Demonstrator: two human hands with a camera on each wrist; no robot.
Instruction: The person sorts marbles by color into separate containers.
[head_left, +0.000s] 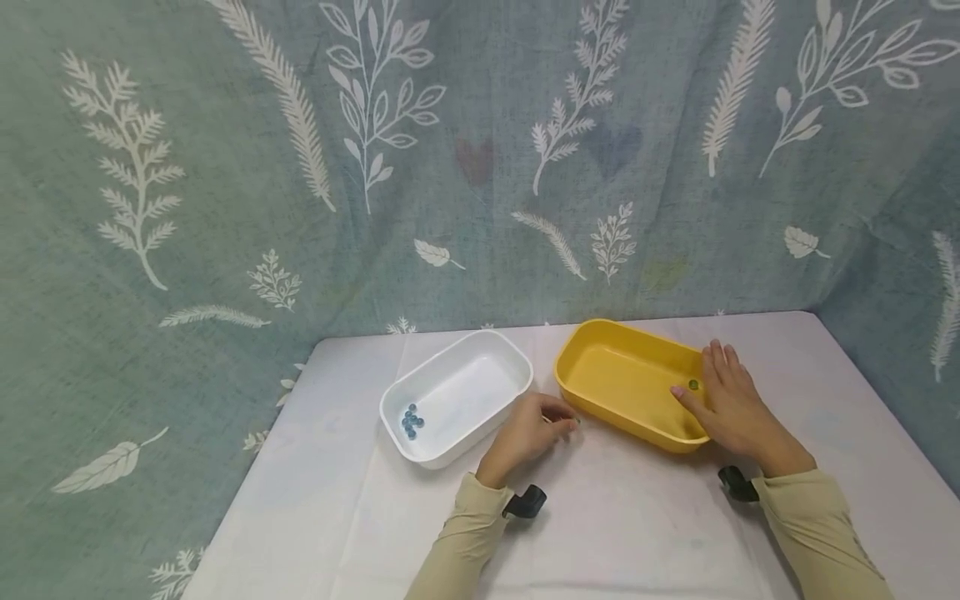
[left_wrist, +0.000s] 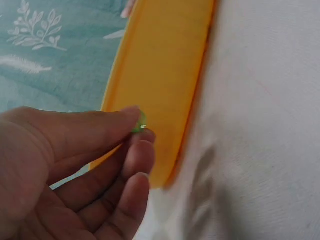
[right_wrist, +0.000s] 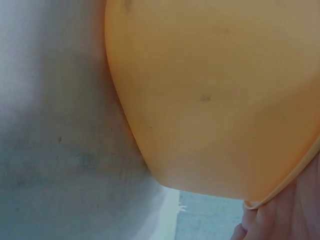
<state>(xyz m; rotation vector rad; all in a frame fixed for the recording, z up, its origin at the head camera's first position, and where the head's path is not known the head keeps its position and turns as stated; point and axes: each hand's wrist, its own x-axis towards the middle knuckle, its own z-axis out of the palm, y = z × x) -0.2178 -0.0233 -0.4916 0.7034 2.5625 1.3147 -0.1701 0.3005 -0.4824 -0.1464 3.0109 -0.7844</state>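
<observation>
My left hand [head_left: 527, 431] pinches a small green glass marble [left_wrist: 142, 121] between thumb and index finger, just in front of the near left corner of the yellow tray [head_left: 630, 385]. The other fingers curl loosely below. At the tray's right end rests my right hand [head_left: 731, 410], fingers straight along the outside and thumb reaching over the rim. Another green marble [head_left: 693, 384] lies inside the yellow tray near that thumb. In the right wrist view, the tray's outer wall [right_wrist: 210, 100] fills much of the picture.
A white tray [head_left: 480, 375] stands left of the yellow one, with several blue marbles [head_left: 412, 421] grouped at its left end. Both trays sit on a white cloth [head_left: 622, 525]. Behind the table hangs a green leaf-patterned curtain [head_left: 465, 208].
</observation>
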